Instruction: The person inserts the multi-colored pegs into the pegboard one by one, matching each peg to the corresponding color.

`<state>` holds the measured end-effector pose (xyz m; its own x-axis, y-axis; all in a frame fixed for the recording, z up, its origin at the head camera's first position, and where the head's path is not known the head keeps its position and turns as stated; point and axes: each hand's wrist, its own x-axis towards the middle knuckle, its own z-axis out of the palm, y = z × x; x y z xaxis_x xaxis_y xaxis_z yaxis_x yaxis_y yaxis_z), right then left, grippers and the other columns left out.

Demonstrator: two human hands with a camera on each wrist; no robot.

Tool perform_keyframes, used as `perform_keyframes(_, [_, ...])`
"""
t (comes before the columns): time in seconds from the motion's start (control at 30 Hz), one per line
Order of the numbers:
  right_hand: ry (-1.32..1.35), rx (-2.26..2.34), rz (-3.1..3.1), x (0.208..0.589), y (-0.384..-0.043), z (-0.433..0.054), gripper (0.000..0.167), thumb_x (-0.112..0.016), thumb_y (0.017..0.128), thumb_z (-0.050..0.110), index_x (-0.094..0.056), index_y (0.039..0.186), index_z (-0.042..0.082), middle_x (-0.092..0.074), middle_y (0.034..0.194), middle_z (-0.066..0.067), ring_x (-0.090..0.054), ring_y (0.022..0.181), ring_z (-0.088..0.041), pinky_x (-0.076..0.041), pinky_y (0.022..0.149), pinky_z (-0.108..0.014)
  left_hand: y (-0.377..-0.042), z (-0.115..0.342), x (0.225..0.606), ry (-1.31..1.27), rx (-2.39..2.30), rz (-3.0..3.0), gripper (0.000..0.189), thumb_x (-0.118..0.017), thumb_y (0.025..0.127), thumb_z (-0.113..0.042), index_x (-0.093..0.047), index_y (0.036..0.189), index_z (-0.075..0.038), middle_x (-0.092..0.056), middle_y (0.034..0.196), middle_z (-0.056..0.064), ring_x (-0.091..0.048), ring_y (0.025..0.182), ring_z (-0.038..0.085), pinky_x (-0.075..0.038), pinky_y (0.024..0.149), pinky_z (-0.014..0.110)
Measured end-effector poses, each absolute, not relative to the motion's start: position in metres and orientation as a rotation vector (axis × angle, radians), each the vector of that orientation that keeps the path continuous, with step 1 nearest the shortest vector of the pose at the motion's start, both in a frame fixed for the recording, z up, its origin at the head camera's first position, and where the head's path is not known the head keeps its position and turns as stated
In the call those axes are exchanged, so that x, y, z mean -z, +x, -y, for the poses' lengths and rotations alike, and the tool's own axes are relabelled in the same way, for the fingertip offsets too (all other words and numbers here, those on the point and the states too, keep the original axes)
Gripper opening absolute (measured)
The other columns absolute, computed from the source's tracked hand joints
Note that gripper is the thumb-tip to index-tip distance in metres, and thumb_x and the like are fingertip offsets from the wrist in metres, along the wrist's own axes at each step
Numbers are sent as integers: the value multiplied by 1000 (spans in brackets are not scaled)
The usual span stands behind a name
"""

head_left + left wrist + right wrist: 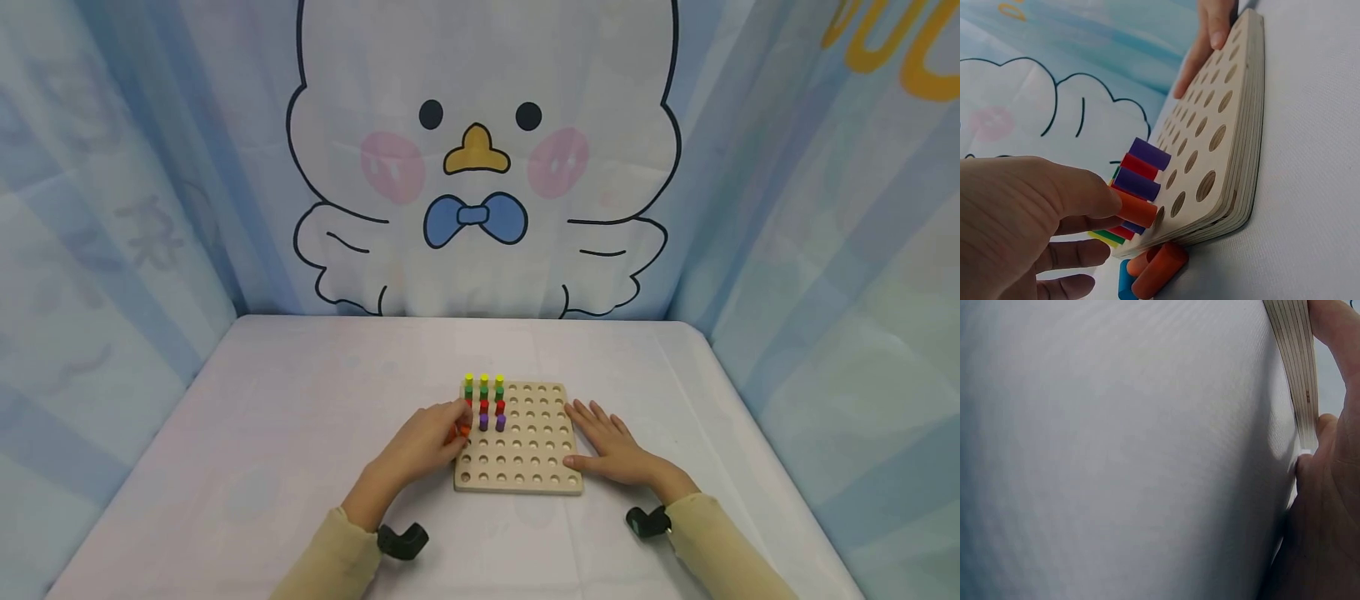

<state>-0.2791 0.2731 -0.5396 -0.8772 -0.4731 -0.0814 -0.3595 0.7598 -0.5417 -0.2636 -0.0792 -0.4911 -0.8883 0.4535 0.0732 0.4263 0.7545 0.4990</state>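
Observation:
A pale wooden pegboard (517, 490) with rows of round holes lies flat on the table. My left hand (426, 442) is at its left edge, pinching an orange peg (1138, 211) between thumb and finger, close to a hole near the corner seen in the left wrist view. Coloured pegs stand in the left columns: yellow (499, 380) at the back, then green (483, 393), red (500, 407) and purple (483, 423). The left hand hides part of these rows in the head view. My right hand (618, 454) rests with straight fingers against the board's right edge, thumb and fingers spread.
Loose orange pegs (1161, 270) and a blue peg (1126, 281) lie on the table beside the board, hidden behind the left hand in the head view. A white cloth (300, 392) covers the table. Printed curtains (480, 275) hang behind and at both sides.

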Motion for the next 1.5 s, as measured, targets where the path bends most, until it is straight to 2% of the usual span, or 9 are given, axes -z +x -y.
perform_keyframes(0.13, [-681, 816, -2732, 537, -278, -272, 93, -67, 95, 52, -23, 164, 9, -16, 170, -25, -2, 156, -51, 1, 118, -71, -264, 79, 492, 694, -805, -2904, 22, -73, 96, -15, -60, 113, -17, -66, 98, -3, -55, 80, 12, -52, 77, 32])
perform_keyframes(0.3, [-673, 803, -2730, 537, -276, -271, 94, -66, 95, 55, -22, 165, 11, -16, 171, -22, -2, 157, -48, 1, 119, -69, -264, 78, 494, 665, -799, -2909, 20, -74, 95, -15, -60, 108, -19, -63, 91, -5, -53, 77, 14, -48, 73, 31])
perform_keyframes(0.7, [-668, 776, -2746, 535, -277, -269, 94, -66, 95, 55, -22, 164, 8, -16, 170, -24, -3, 157, -50, 0, 119, -70, -263, 78, 494, 726, -697, -2986, 16, -77, 93, -19, -62, 94, -24, -59, 81, -10, -50, 76, 12, -42, 74, 33])
perform_keyframes(0.87, [-672, 788, -2746, 539, -277, -270, 94, -64, 95, 58, -21, 165, 13, -16, 171, -21, -2, 158, -47, 1, 120, -69, -262, 80, 493, 682, -708, -2997, 17, -78, 91, -15, -64, 98, -22, -63, 89, -7, -52, 80, 13, -46, 79, 35])
perform_keyframes(1.07, [-636, 763, -2740, 537, -278, -269, 95, -65, 95, 57, -21, 165, 11, -15, 172, -20, -1, 158, -46, 2, 121, -67, -262, 83, 492, 640, -681, -2991, 27, -79, 88, -12, -63, 109, -17, -67, 97, -1, -57, 87, 16, -50, 85, 39])
perform_keyframes(1.27, [-616, 732, -2748, 541, -282, -271, 95, -65, 95, 55, -20, 165, 10, -13, 173, -17, 0, 159, -44, 3, 122, -65, -263, 85, 490, 640, -541, -2981, 19, -80, 87, -12, -65, 93, -20, -61, 85, -7, -49, 82, 15, -45, 80, 36])
perform_keyframes(1.5, [-597, 729, -2748, 549, -285, -274, 96, -65, 94, 57, -19, 165, 12, -13, 173, -15, 1, 160, -42, 3, 122, -64, -261, 88, 489, 698, -429, -2967, 18, -81, 87, -9, -70, 82, -22, -63, 87, -7, -49, 87, 17, -46, 83, 39])
